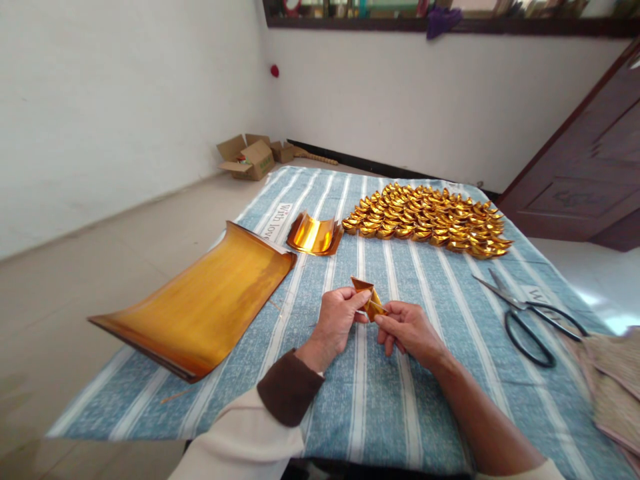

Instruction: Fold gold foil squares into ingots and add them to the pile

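Note:
Both hands meet over the middle of the table at a small piece of folded gold foil paper (373,308). My left hand (341,318) pinches its left side between thumb and fingers. At its lower right corner, my right hand (407,330) is closed on the same piece, thumb over fingers. Beyond them lies a short stack of curled gold foil sheets (315,235). To the left rests a large stack of gold foil sheets (200,300) with upturned ends. Rows of folded gold paper ingots (425,220) cover the table's far right.
Black-handled scissors (523,310) lie partly spread on the right, beside a beige cloth (613,373). A striped blue tablecloth (345,413) covers the table. Behind it on the floor stands an open cardboard box (247,159). A dark wooden door (590,153) is at the right.

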The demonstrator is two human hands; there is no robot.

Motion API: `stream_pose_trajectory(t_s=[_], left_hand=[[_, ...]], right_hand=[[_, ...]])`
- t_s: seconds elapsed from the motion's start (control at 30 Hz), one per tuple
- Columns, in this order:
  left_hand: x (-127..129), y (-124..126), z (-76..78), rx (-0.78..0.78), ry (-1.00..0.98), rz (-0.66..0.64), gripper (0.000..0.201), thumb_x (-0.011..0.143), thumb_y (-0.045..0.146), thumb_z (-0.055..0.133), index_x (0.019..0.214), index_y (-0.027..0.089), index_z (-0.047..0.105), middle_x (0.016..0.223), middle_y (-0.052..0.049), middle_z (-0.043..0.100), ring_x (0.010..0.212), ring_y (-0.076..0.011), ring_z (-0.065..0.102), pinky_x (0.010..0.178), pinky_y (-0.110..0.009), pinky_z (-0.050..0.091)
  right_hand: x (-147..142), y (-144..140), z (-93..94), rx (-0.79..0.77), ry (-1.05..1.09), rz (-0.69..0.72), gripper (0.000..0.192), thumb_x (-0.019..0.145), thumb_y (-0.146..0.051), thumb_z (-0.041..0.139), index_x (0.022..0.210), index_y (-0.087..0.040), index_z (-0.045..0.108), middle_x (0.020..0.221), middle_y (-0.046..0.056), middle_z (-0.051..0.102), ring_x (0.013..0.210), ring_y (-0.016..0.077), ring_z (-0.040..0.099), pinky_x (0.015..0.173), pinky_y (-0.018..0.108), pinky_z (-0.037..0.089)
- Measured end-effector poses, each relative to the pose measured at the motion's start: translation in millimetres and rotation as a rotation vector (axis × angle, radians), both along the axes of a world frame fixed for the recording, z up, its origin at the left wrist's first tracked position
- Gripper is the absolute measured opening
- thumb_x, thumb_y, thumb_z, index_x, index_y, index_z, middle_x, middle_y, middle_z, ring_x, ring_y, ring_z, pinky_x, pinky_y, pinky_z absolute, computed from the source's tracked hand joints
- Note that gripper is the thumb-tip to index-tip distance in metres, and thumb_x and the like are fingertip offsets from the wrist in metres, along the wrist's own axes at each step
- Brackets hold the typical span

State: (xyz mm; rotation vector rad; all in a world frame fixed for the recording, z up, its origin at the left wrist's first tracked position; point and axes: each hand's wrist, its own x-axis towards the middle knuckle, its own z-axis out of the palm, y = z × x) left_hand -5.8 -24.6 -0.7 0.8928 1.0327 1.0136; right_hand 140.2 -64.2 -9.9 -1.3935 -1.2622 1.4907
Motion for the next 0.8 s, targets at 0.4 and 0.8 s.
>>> stream_pose_trajectory(t_s=[0.4,0.8], left_hand=[[1.3,-1.1,0.3,-0.020,-0.011,0.007,0.020,0.068,0.029,0.075,0.069,0.010,0.070,0.068,-0.005,0.067,0.055,-0.0105,0.059,0.046,-0.018,0.045],[0.9,-0.9,-0.8,-0.053,-0.037,0.002,0.022,0.068,0.031,0.077,0.069,0.010,0.069,0.066,-0.005,0.066,0.054,-0.0098,0.059,0.045,-0.018,0.045]], right_hand=[[-1.0,-0.2,-3.5,0.031,-0.008,-0.011,0.032,0.076,-0.049,0.063,0.073,-0.017,0.056,0.052,-0.001,0.064,0.035,0.0103,0.055,0.032,0.018,0.028],[-1.0,-0.1,-4.8,0.050,-0.018,-0.026,0.030,0.076,-0.047,0.063,0.074,-0.018,0.056,0.052,-0.002,0.064,0.035,0.0102,0.055,0.031,0.017,0.031]])
